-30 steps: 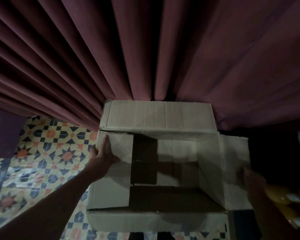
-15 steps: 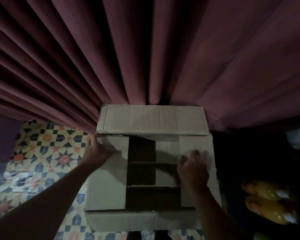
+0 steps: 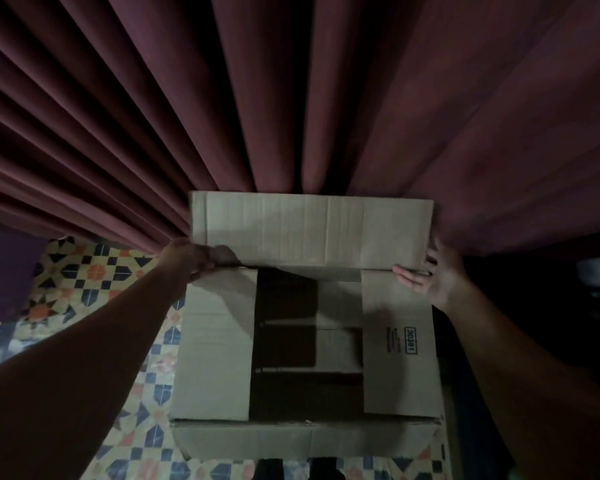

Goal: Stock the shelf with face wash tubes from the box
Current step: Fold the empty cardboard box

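Cardboard box (image 3: 309, 439) sat on a patterned tile floor (image 3: 84, 282) against a maroon curtain (image 3: 291, 98), its two side flaps (image 3: 215, 341) folded inward over a dark interior. The left hand (image 3: 187, 259) gripped the far flap (image 3: 312, 230) at its left corner with curled fingers. The right hand (image 3: 437, 277) lay open-palmed, fingers straight, against its right end.
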